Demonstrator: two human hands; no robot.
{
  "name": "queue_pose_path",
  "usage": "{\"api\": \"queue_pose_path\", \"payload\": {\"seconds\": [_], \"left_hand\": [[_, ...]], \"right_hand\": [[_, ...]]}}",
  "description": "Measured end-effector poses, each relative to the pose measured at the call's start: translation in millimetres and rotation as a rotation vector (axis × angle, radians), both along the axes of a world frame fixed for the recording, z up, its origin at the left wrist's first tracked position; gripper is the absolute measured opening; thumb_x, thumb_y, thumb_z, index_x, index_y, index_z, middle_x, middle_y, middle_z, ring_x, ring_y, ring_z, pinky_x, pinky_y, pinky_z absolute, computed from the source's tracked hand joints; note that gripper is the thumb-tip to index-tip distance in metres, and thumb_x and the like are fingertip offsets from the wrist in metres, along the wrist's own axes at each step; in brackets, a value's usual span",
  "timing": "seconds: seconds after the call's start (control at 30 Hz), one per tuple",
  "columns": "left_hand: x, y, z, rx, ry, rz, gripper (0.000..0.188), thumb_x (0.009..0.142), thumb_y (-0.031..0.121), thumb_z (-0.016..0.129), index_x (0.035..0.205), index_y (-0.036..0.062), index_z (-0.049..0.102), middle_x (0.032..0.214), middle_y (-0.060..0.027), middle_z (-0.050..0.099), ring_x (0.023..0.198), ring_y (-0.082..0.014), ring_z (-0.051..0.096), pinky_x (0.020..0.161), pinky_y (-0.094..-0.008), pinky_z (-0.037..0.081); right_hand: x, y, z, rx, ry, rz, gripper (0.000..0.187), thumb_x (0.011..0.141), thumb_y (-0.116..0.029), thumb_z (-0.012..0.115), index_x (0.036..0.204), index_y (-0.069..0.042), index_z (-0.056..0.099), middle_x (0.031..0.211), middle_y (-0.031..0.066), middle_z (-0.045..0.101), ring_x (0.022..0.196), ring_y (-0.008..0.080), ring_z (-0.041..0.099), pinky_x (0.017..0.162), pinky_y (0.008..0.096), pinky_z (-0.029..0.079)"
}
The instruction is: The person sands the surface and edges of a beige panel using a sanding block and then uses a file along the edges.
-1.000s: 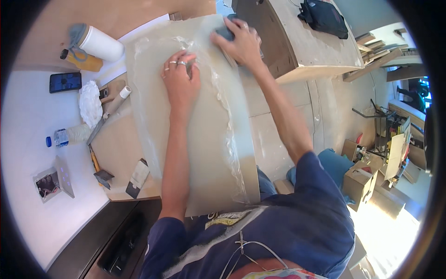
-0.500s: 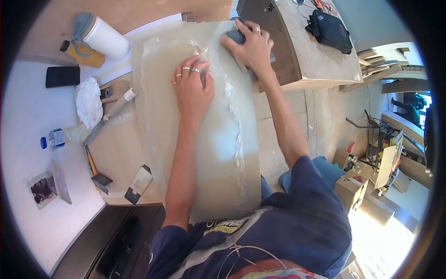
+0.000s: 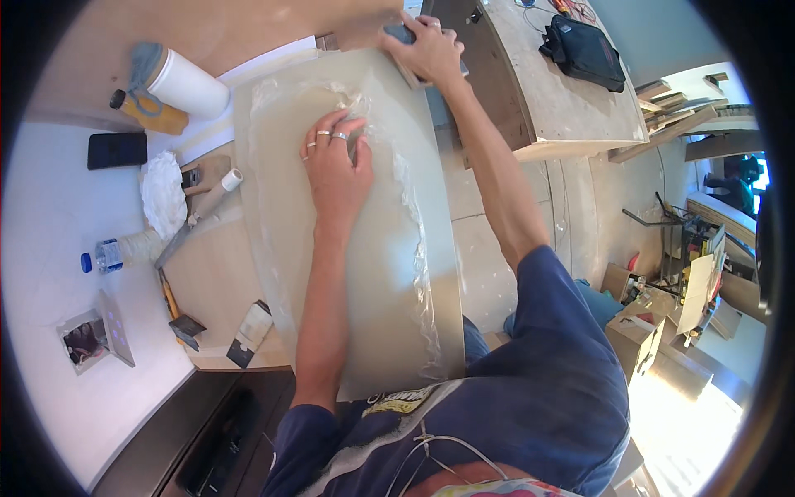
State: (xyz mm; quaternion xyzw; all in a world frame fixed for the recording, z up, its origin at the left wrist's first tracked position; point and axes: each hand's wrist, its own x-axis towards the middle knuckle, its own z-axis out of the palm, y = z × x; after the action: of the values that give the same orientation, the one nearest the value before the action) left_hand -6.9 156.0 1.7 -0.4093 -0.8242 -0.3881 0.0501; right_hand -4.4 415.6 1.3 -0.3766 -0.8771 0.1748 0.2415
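Note:
A large beige-grey panel [image 3: 373, 273] lies before me, with a ragged strip of clear film [image 3: 416, 257] running along its right part and across its far part. My right hand [image 3: 435, 54] grips a dark grey block, perhaps a sanding block [image 3: 400, 35], at the panel's far right corner. The block's underside is mostly hidden. On the panel's far middle rests my left hand [image 3: 338, 170], rings on its fingers and thumb apart. Its fingertips touch the surface beside a crumpled bit of film [image 3: 356, 101].
Left of the panel are a white canister [image 3: 189, 83], a yellow bottle [image 3: 157, 114], a phone [image 3: 117, 151], crumpled white cloth or paper [image 3: 164, 195], a plastic bottle [image 3: 124, 251], a hammer-like tool [image 3: 175, 315] and a scraper [image 3: 250, 333]. A wooden cabinet [image 3: 571, 91] carrying a black bag [image 3: 583, 54] stands far right.
My right hand has moved the block farther away and slightly left, past the panel's far right corner. The left hand stays near the same spot on the panel; the view has shifted slightly.

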Motion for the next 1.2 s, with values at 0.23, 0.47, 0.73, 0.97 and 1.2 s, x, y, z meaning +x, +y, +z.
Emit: {"api": "queue_pose_path", "payload": {"seconds": [0.23, 0.47, 0.73, 0.97, 1.2], "left_hand": [[-2, -15, 8, -0.034, 0.025, 0.032, 0.024, 0.094, 0.012, 0.067, 0.117, 0.0128, 0.073, 0.138, -0.0076, 0.064, 0.133, -0.0308, 0.054, 0.114, -0.0476, 0.037], [-4, -11, 12, -0.029, -0.043, 0.037, 0.024, 0.095, 0.011, 0.066, 0.117, 0.011, 0.074, 0.138, -0.0091, 0.065, 0.133, -0.0312, 0.055, 0.115, -0.0468, 0.037], [-1, -6, 6, -0.043, -0.088, 0.007, 0.023, 0.096, 0.011, 0.065, 0.117, 0.0116, 0.073, 0.14, -0.0072, 0.063, 0.133, -0.0295, 0.053, 0.113, -0.0466, 0.037], [-2, -10, 10, -0.056, -0.075, 0.022, 0.022, 0.098, 0.013, 0.064, 0.118, 0.0109, 0.073, 0.14, -0.0071, 0.063, 0.133, -0.0281, 0.052, 0.113, -0.0462, 0.037], [-5, -14, 8, -0.062, -0.054, 0.015, 0.022, 0.097, 0.013, 0.065, 0.117, 0.0084, 0.073, 0.14, -0.0096, 0.063, 0.133, -0.0306, 0.052, 0.112, -0.0459, 0.039]], "right_hand": [[30, -37, -12, -0.08, 0.19, 0.119, 0.081, 0.077, -0.073, 0.074, 0.14, -0.022, 0.07, 0.142, 0.0184, 0.063, 0.127, 0.0488, 0.057, 0.107, 0.0631, 0.041], [37, 77, -2, -1.167, 0.213, 0.712, 0.092, 0.092, -0.061, 0.067, 0.164, -0.009, 0.038, 0.135, 0.0073, 0.062, 0.118, 0.0153, 0.06, 0.106, 0.0299, 0.048], [61, 74, -10, -1.189, 0.044, 0.853, 0.093, 0.089, -0.065, 0.069, 0.162, -0.014, 0.043, 0.128, 0.0107, 0.066, 0.104, 0.016, 0.064, 0.101, 0.0299, 0.049], [43, 102, -32, -1.267, 0.394, 0.808, 0.068, 0.096, -0.06, 0.066, 0.131, -0.002, 0.068, 0.128, 0.0104, 0.07, 0.111, 0.0175, 0.069, 0.101, 0.0292, 0.053], [1, 78, -56, -1.27, 0.258, 0.732, 0.066, 0.095, -0.062, 0.068, 0.126, -0.003, 0.071, 0.122, 0.0085, 0.072, 0.104, 0.0147, 0.07, 0.095, 0.0271, 0.055]]}}
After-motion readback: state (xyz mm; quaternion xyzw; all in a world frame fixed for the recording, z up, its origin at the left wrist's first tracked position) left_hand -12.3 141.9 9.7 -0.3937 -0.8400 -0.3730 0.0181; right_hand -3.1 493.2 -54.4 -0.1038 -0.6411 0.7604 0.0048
